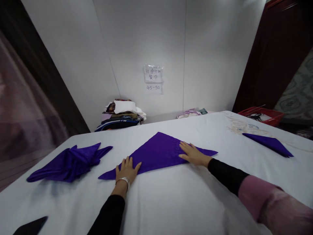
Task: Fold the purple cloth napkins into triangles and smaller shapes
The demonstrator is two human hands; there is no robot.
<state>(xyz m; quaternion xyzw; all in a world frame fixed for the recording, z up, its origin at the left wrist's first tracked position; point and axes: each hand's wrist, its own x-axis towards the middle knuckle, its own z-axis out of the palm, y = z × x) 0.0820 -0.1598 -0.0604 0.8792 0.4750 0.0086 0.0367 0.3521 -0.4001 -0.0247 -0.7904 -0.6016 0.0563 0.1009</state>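
Observation:
A purple cloth napkin (158, 153), folded into a flat triangle, lies in the middle of a white-covered surface (171, 195). My left hand (127, 169) rests flat on its lower left edge, fingers spread; a silver bracelet sits on the wrist. My right hand (193, 154) lies flat on the triangle's right part, fingers stretched out. Both hands press on the cloth and grip nothing.
A crumpled heap of purple napkins (69, 163) lies at the left. Another folded purple napkin (269, 143) lies at the far right. A stack of folded fabrics (121, 116) and a paper note (153, 78) are by the back wall. A red basket (261, 115) stands at the right. A dark object (30, 226) sits at the lower left.

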